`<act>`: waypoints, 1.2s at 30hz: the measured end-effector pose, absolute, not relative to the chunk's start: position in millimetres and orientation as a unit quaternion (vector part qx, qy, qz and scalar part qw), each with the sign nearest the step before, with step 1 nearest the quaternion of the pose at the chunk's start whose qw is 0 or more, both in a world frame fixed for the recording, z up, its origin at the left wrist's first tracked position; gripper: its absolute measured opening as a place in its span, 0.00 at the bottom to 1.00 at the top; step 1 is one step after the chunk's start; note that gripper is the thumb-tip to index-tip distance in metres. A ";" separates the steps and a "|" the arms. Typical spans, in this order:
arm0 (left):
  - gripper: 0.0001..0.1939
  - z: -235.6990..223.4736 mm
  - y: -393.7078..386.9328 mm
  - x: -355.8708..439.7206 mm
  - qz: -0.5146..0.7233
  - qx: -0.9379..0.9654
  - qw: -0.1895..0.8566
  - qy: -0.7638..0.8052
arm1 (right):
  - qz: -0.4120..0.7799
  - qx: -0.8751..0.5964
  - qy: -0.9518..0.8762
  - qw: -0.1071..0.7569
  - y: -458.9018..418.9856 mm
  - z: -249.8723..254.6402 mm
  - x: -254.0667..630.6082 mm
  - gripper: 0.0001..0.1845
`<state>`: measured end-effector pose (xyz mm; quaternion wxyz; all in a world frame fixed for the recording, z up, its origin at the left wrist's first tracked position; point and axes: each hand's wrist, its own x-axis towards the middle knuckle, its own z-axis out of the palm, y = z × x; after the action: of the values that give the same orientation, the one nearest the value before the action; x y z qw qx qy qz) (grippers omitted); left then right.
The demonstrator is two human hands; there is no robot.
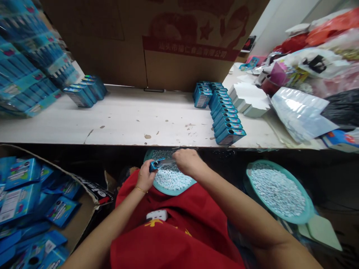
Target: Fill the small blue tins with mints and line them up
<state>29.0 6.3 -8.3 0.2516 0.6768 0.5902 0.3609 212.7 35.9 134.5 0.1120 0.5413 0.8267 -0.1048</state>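
My left hand [145, 177] is closed round a small blue box [156, 164], held over a teal bowl [171, 191] of small pale pellets on my red-aproned lap. My right hand [187, 161] is closed with its fingers pinched at the box's open end, where something thin and pale shows; I cannot make out what it grips. Both hands hover just above the pellets [171, 178], under the front edge of the white table [126, 123].
A row of filled blue boxes [226, 116] and a short stack [202, 95] stand on the table's right. More boxes [84, 91] and a tall pile [25, 63] lie left. A second teal bowl of pellets [277, 192] sits right; a carton of blue packets [30, 209] left.
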 end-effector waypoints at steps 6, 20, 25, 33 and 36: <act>0.19 -5.8 1.1 4.6 0.375 0.629 0.246 0.635 | -0.220 0.669 0.705 0.088 34.6 34.7 274.7 0.18; 0.21 -4.4 0.6 -7.2 0.403 0.566 0.269 0.667 | -0.413 0.613 0.669 -0.069 37.1 -45.1 237.1 0.21; 0.19 -4.7 5.0 8.1 0.386 0.601 0.264 0.648 | -0.412 0.558 0.711 -0.111 39.9 27.9 265.1 0.22; 0.17 -8.8 7.6 39.3 0.368 0.680 0.255 0.580 | -0.143 0.558 0.810 0.111 39.7 124.4 221.9 0.16; 0.18 -11.5 5.8 41.6 0.360 0.692 0.252 0.572 | -0.109 0.541 0.822 0.140 34.5 139.1 199.1 0.15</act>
<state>41.6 5.8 -11.5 0.2521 0.6921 0.5724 0.3603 199.1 34.5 139.1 0.1403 0.5408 0.8221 -0.1092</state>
